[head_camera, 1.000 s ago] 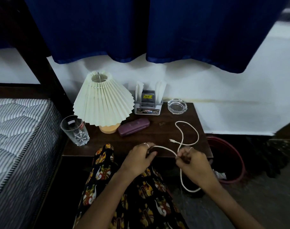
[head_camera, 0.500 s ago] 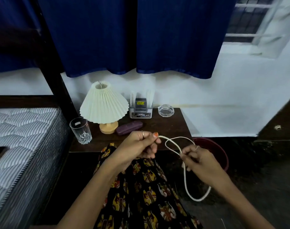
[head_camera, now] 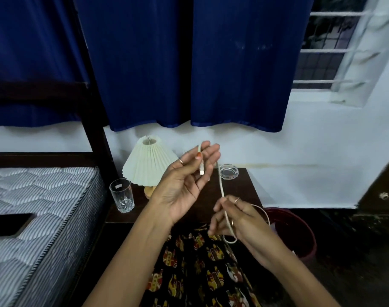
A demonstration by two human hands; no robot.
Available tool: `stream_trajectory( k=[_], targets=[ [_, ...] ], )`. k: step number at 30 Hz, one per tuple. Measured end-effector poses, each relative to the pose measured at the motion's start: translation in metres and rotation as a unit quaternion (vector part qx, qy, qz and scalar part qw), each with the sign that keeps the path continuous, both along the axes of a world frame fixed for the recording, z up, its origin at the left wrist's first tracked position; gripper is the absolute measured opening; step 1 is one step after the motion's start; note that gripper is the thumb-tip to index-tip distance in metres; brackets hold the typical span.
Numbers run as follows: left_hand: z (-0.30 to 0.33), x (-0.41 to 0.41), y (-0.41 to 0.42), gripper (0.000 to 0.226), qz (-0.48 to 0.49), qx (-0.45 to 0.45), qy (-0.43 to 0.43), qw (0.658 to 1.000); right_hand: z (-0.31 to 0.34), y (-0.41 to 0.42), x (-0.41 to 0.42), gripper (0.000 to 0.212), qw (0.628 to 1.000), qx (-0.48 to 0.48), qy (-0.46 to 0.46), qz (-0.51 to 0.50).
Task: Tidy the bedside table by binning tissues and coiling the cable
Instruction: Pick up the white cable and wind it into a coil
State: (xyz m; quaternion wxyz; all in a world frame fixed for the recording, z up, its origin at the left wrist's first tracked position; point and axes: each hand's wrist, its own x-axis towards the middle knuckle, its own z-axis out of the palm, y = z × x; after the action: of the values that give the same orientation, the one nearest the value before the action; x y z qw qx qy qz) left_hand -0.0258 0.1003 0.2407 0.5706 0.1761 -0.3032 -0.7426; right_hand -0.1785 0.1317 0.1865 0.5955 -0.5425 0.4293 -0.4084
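A white cable (head_camera: 221, 187) runs between both hands above the dark bedside table (head_camera: 244, 191). My left hand (head_camera: 189, 180) is raised palm-up with fingers nearly straight, and its thumb pins the cable's plug end against the fingers. Lower and to the right, my right hand (head_camera: 235, 218) grips the cable, which loops below the fist and arcs behind it. A dark red bin (head_camera: 299, 235) stands on the floor right of the table. No tissues show on the table.
On the table stand a pleated cream lamp (head_camera: 150, 162), a drinking glass (head_camera: 122, 195) and a glass ashtray (head_camera: 229, 171). A striped mattress (head_camera: 34, 207) lies at the left. Blue curtains hang behind, and a patterned garment covers my lap.
The camera tilted up. My left hand rose high with the plug end, turning palm-up. The cable left the table and now stretches taut between the hands. The right hand shifted slightly.
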Motion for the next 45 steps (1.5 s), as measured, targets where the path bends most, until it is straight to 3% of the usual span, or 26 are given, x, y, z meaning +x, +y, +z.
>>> stream_trajectory(
  k=[5, 10, 14, 18, 19, 23, 26, 28, 33, 37, 45],
  targets=[
    [0.014, 0.009, -0.006, 0.028, 0.081, -0.016, -0.041, 0.996, -0.012, 0.008, 0.01, 0.033, 0.99, -0.089, 0.105, 0.042],
    [0.017, 0.018, -0.015, 0.032, 0.128, -0.002, 0.002, 0.992, -0.026, 0.015, -0.002, 0.019, 0.937, -0.187, 0.28, 0.093],
    [0.017, 0.021, -0.02, 0.029, 0.148, -0.004, 0.015, 0.989, -0.033, 0.019, -0.016, 0.025, 0.941, -0.124, 0.301, 0.091],
    [0.002, 0.015, -0.024, 0.033, 0.162, -0.01, -0.042, 0.986, -0.028, 0.025, -0.018, 0.076, 0.913, -0.147, 0.369, 0.092],
    [-0.001, 0.013, -0.025, 0.035, 0.165, -0.018, -0.063, 0.984, -0.017, 0.03, -0.014, 0.079, 0.896, -0.167, 0.399, 0.102],
    [-0.012, 0.008, -0.027, 0.035, 0.169, -0.064, -0.161, 0.97, 0.034, 0.037, 0.0, 0.056, 0.836, -0.251, 0.455, 0.178],
    [-0.016, 0.007, -0.028, 0.035, 0.18, -0.088, -0.233, 0.952, 0.059, 0.034, -0.002, 0.037, 0.825, -0.33, 0.432, 0.154],
    [-0.019, 0.009, -0.03, 0.034, 0.184, -0.094, -0.261, 0.943, 0.072, 0.027, -0.002, 0.036, 0.826, -0.379, 0.388, 0.151],
    [-0.025, 0.017, -0.027, 0.034, 0.156, -0.109, -0.325, 0.926, 0.097, -0.003, -0.001, 0.025, 0.866, -0.407, 0.279, 0.076],
    [-0.033, 0.018, -0.019, 0.026, 0.126, -0.123, -0.32, 0.931, 0.105, -0.038, 0.001, 0.022, 0.901, -0.382, 0.205, 0.029],
    [-0.041, 0.012, -0.003, 0.033, 0.051, -0.081, -0.225, 0.97, 0.077, -0.089, 0.012, 0.026, 0.93, -0.31, 0.18, -0.075]
  ],
)
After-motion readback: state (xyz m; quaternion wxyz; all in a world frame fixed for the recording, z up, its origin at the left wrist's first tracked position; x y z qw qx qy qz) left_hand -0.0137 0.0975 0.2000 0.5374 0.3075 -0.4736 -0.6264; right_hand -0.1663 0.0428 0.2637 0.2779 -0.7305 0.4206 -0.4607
